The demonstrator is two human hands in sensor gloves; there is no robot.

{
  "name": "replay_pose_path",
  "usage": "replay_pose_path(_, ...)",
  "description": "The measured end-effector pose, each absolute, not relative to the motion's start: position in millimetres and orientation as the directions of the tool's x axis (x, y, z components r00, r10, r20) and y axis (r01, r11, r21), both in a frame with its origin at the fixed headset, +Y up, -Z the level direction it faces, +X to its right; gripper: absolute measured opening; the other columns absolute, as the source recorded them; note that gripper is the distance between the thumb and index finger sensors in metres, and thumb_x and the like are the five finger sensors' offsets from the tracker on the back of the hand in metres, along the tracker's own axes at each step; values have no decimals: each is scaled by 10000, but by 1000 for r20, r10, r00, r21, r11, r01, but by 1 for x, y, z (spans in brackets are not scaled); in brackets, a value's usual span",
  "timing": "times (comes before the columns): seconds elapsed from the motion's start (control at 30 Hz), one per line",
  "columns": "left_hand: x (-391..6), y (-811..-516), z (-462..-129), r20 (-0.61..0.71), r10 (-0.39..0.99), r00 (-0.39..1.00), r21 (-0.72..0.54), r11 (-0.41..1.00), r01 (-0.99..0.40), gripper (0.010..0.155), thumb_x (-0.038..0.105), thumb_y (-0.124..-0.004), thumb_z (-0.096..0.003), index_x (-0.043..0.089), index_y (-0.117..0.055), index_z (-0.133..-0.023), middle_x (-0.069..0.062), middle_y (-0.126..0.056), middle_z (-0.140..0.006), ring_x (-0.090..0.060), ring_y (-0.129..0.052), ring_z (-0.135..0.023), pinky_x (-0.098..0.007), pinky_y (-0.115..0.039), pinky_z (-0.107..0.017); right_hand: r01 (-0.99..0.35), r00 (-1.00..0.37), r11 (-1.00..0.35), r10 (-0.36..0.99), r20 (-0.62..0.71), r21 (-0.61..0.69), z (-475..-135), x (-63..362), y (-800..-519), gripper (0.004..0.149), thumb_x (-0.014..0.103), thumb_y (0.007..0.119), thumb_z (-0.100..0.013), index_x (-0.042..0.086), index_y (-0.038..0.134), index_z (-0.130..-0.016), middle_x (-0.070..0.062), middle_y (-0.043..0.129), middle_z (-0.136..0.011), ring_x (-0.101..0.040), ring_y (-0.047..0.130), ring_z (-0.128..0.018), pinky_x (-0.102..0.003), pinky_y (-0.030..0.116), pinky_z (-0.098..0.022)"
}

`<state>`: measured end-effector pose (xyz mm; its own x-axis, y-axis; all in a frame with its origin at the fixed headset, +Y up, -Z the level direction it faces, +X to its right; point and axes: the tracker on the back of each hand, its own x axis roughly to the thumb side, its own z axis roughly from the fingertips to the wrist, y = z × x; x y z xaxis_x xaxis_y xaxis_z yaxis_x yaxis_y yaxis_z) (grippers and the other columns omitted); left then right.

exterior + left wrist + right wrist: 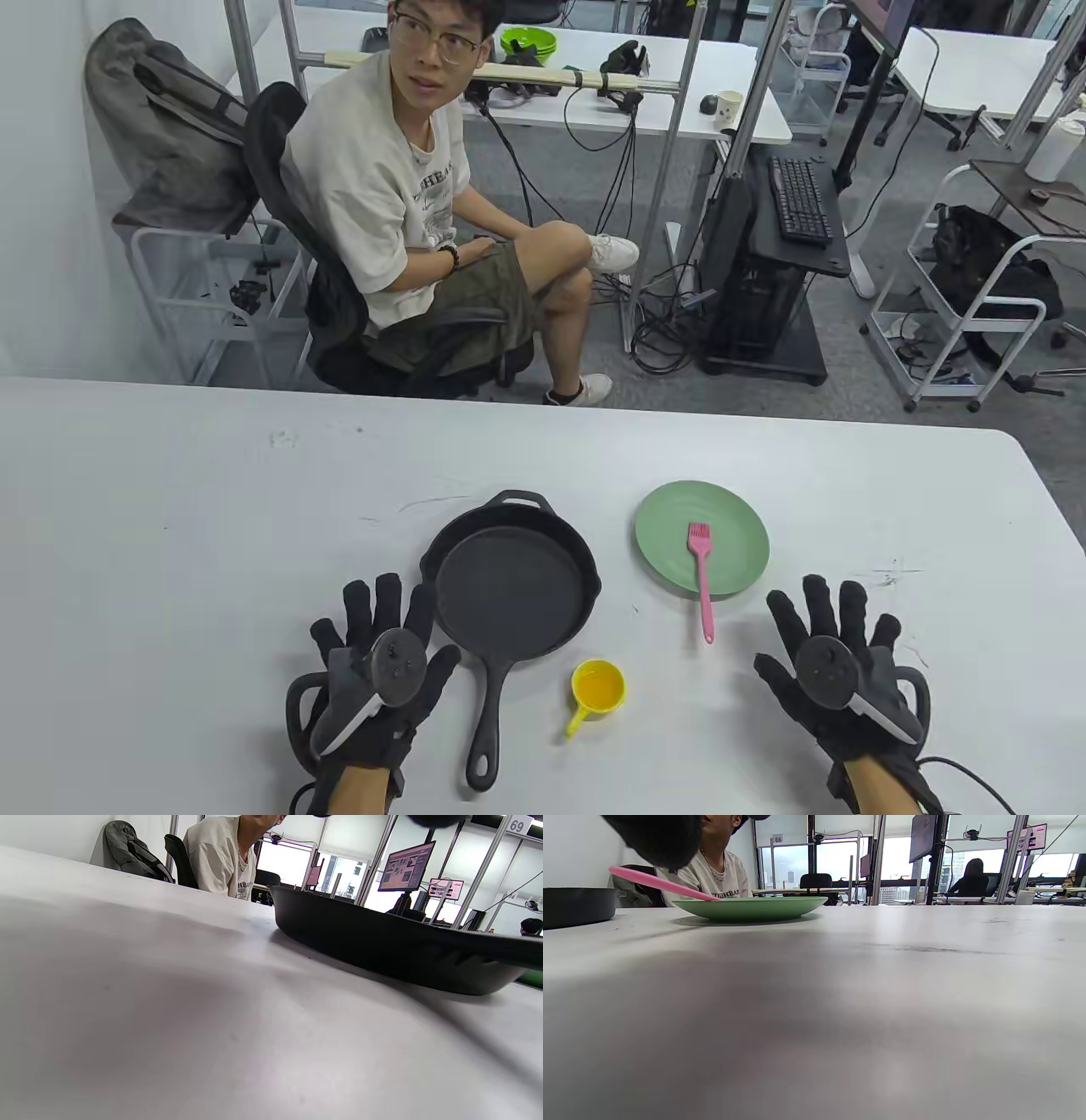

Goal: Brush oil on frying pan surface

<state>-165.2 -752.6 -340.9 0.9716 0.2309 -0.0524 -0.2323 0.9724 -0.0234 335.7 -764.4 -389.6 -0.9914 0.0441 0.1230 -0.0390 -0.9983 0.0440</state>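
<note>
A black cast-iron frying pan (512, 587) lies on the white table, its handle (489, 722) pointing toward me; its wall also shows in the left wrist view (382, 942). A pink silicone brush (702, 577) lies with its bristles on a green plate (738, 535) and its handle over the rim; it also shows in the right wrist view (661, 882). A small yellow cup of oil (598, 686) stands in front of the pan. My left hand (382, 645) lies flat and open left of the pan handle. My right hand (836, 645) lies flat and open right of the brush.
The white table (212, 552) stretches wide to the left and behind the pan. Its far edge runs across the view's middle. A seated man (424, 204) and office chairs, racks and desks stand beyond it.
</note>
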Motion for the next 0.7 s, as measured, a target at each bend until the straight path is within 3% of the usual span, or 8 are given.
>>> replay_pose_path(0.4,-164,-750,-340,-43,227,973,-8,974,-228,782,695,-583,-586,381,-311,-1248,-39,-215,-1359,-420,-156,-1220,-706,-207,-781,-51,-988,-997,58,142,51,-385,332,-763,770,643,595,-601,375,152,-1171,-108,-19,-1261,-491,-98,-1070,-792,56,-681)
replay_pose_path(0.7,-164,-746,-337,-36,237,971,13,971,-237,777,690,-586,-587,370,-336,-1249,-47,-251,-1359,-438,-203,-1218,-712,-248,-778,-94,-981,-996,95,170,11,-382,332,-759,755,615,638,-596,383,207,-1171,-126,97,-1285,-489,8,-1105,-791,128,-709)
